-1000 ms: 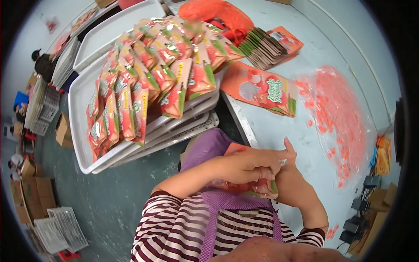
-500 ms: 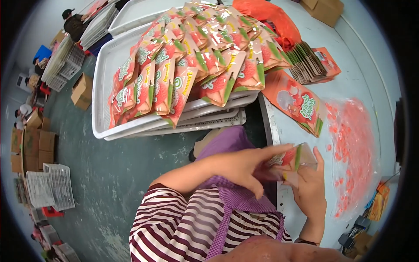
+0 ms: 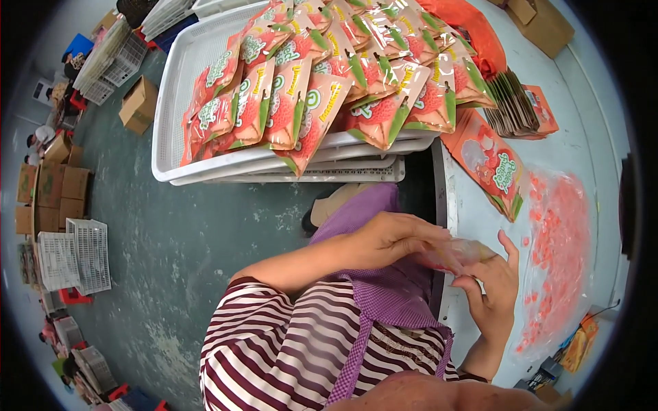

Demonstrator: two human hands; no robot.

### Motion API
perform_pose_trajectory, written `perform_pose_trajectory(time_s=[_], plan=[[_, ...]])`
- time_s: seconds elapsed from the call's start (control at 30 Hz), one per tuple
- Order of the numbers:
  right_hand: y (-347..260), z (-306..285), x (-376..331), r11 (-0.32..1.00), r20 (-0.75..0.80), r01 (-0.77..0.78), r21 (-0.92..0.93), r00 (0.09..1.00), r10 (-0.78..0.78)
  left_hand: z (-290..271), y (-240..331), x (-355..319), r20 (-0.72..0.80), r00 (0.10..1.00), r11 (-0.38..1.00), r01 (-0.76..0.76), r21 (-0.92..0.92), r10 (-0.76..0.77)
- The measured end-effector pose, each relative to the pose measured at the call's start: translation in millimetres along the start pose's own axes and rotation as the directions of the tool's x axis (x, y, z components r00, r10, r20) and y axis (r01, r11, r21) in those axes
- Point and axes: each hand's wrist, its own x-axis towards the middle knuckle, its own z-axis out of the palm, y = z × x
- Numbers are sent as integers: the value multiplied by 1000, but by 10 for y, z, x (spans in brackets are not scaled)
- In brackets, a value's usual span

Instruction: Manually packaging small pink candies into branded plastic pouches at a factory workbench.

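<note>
A clear-and-pink snack pouch (image 3: 470,251) is held between my hands over the edge of the work table, partly hidden by fingers. My left hand (image 3: 394,240) reaches across it from the left, fingers together against the pouch. On its right end my right hand (image 3: 492,291) grips it, with one finger raised and the thumb below. Beyond them lies a small stack of flat printed pouches (image 3: 485,161) in red-orange. Right of my right hand is a clear plastic bag (image 3: 561,253) with small pink-red pieces in it.
A stack of white trays (image 3: 168,130) ahead holds many filled pouches (image 3: 288,103). On the table (image 3: 473,205) stand a row of upright pouches (image 3: 513,103) and a red plastic bag (image 3: 473,34). Cartons (image 3: 139,104) and white crates (image 3: 75,257) sit on the left.
My left hand has moved up and its fingers now lie over the pouch. The pouch has turned, and its printed face no longer shows. The view has shifted, with the trays higher in the picture.
</note>
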Motion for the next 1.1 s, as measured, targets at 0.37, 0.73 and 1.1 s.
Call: perform_pose_trajectory(time_s=[0.37, 0.73, 1.1], plan=[[133, 491, -237, 788, -256, -201, 581, 874, 412, -152, 187, -228, -192, 939, 958, 272, -88, -284], [154, 731, -102, 498, -28, -262, 826, 865, 501, -234, 235, -422, -263, 894, 931, 340, -131, -363], [89, 870, 175, 704, -145, -145, 695, 931, 334, -282, 294, -550, -391, 882, 964, 258, -71, -265]])
